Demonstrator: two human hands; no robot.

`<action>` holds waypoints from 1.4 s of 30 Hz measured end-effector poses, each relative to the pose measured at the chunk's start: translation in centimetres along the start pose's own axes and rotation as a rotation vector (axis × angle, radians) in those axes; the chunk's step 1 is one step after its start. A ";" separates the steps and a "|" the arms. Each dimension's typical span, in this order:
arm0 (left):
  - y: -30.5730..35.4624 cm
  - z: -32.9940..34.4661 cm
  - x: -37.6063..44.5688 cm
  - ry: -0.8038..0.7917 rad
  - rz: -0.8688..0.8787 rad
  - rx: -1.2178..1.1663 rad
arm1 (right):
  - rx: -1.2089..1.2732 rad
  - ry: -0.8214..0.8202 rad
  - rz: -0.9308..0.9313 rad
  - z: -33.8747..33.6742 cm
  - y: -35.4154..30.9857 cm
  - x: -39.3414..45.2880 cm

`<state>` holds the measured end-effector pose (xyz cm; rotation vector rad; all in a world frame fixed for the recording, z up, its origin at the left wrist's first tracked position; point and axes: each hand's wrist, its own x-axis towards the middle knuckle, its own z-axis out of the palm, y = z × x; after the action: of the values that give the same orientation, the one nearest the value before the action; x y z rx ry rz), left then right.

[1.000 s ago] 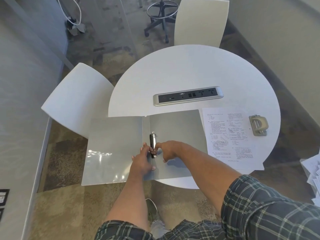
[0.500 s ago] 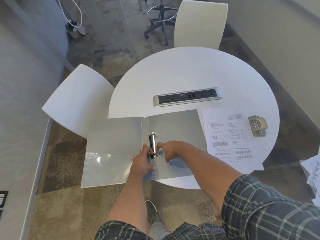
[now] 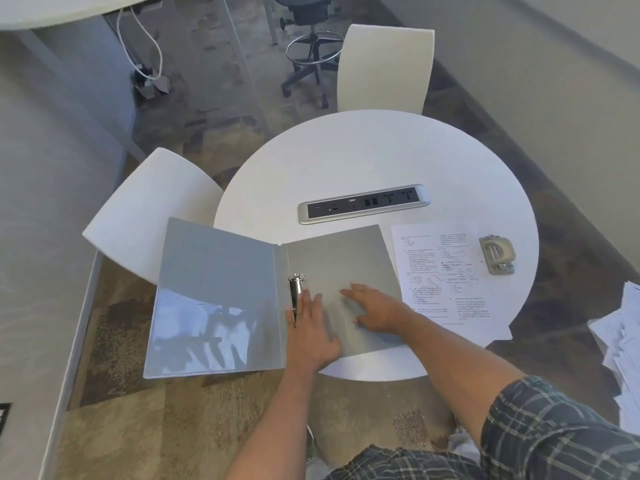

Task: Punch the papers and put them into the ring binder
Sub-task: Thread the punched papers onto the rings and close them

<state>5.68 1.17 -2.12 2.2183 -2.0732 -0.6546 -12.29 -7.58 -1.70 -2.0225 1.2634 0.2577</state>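
Observation:
A grey ring binder [image 3: 346, 258] lies open on the near left of the round white table [image 3: 363, 154], its left cover hanging past the table edge. Its metal ring mechanism [image 3: 296, 289] sits along the spine. My left hand [image 3: 311, 330] rests flat on the right cover, just beside the rings, fingers apart. My right hand [image 3: 374, 306] lies flat on the same cover, further right, holding nothing. Printed papers [image 3: 446, 275] lie right of the binder. A grey hole punch [image 3: 497, 254] stands beyond them at the table's right.
A silver power strip [image 3: 363, 203] is set into the table's middle. White chairs stand at the left [image 3: 152, 209] and the far side [image 3: 384, 67]. A heap of loose sheets [image 3: 623, 344] lies at the right edge. A stool [image 3: 311, 46] stands beyond.
Both hands have let go of the ring mechanism and now lie flat on the binder's right cover; my right hand slid to the right. The camera has tilted up.

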 end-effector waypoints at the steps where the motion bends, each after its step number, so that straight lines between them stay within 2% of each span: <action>1: 0.9 0.3 0.0 -0.009 0.043 0.007 | 0.028 0.080 0.048 -0.3 1.0 -0.9; 6: 5.9 1.6 0.8 -0.205 0.265 0.049 | 0.119 0.447 0.337 -1.3 6.1 -5.2; 8: 8.0 1.9 1.3 -0.282 0.305 0.078 | 0.106 0.522 0.475 -1.6 8.0 -6.4; 12: 11.3 2.5 2.1 -0.395 0.360 0.160 | 0.070 0.572 0.781 -1.7 10.8 -8.4; 17: 13.0 3.7 2.7 -0.461 0.409 0.272 | 0.243 0.507 1.051 -1.1 13.4 -9.9; 30: 12.9 4.7 3.1 -0.541 0.400 0.294 | 0.307 0.415 1.175 -1.9 14.5 -10.1; 35: 12.8 4.8 3.3 -0.546 0.386 0.274 | 0.435 0.434 1.205 -1.7 15.4 -10.5; 39: 12.8 4.7 3.5 -0.562 0.383 0.281 | 0.382 0.449 1.177 -1.9 15.1 -10.5; 42: 12.9 4.4 3.7 -0.573 0.384 0.281 | 0.373 0.529 1.109 -1.7 14.9 -10.2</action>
<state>-7.86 -2.62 -3.21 1.7888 -2.9222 -1.1152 -30.27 -5.43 -2.27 -0.9155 2.4621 -0.0302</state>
